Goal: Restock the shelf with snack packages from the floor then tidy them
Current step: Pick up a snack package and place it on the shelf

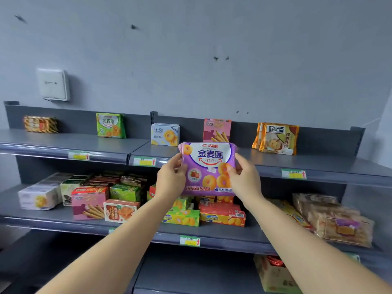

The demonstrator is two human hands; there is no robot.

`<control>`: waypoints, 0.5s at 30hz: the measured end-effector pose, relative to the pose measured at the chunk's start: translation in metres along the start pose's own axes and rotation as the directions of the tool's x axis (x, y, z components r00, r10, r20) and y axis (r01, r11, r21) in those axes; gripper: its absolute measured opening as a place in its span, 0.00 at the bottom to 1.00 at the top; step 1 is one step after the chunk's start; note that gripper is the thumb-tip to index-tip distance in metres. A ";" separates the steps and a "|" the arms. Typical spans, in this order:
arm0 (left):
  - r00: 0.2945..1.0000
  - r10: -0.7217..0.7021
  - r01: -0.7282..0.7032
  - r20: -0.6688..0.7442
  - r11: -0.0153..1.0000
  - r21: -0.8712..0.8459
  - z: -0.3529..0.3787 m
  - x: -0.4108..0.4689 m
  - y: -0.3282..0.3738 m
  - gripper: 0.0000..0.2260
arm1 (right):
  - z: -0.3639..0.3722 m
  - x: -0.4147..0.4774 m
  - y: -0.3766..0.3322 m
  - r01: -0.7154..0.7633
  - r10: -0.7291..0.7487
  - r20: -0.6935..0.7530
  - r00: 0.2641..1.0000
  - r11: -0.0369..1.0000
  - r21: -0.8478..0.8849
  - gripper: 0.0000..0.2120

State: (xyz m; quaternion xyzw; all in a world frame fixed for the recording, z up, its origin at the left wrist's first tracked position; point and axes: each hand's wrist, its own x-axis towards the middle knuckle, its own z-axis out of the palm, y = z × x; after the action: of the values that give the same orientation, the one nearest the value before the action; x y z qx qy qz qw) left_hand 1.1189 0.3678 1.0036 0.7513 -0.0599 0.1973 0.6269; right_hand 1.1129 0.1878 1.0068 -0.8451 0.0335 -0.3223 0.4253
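While both hands, left hand (170, 178) and right hand (244, 177), pinch its side edges upright, the purple 金麦圈 pack (209, 168) hangs before the pink 好吃点 box (216, 130) on the top shelf (63, 141).

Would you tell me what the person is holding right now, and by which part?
A purple snack pack: the left hand grips its left edge, the right hand its right edge.
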 end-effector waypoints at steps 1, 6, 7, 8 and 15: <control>1.000 -0.002 0.002 -0.016 1.000 0.016 -0.010 0.007 -0.004 0.17 | 0.013 0.003 -0.007 0.009 -0.009 0.012 1.000 1.000 0.007 0.20; 0.997 -0.012 0.016 -0.074 0.999 0.051 -0.066 0.049 -0.025 0.18 | 0.083 0.023 -0.042 0.055 -0.057 0.066 0.996 0.998 0.026 0.20; 0.996 -0.012 0.016 -0.086 0.999 0.048 -0.078 0.058 -0.029 0.17 | 0.099 0.028 -0.049 0.062 -0.065 0.073 0.995 0.997 0.038 0.20; 0.995 -0.012 0.017 -0.097 0.999 0.050 -0.089 0.069 -0.033 0.17 | 0.114 0.032 -0.057 0.063 -0.067 0.084 0.994 0.997 0.050 0.20; 0.992 -0.012 0.022 -0.122 0.996 0.081 -0.167 0.147 -0.051 0.18 | 0.214 0.066 -0.114 0.095 -0.107 0.099 0.989 0.989 0.117 0.19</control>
State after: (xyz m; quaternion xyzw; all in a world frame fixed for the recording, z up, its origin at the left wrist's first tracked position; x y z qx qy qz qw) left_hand 1.2336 0.5624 1.0345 0.7636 -0.0070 0.2393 0.5996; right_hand 1.2630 0.3873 1.0332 -0.8362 -0.0499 -0.2999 0.4564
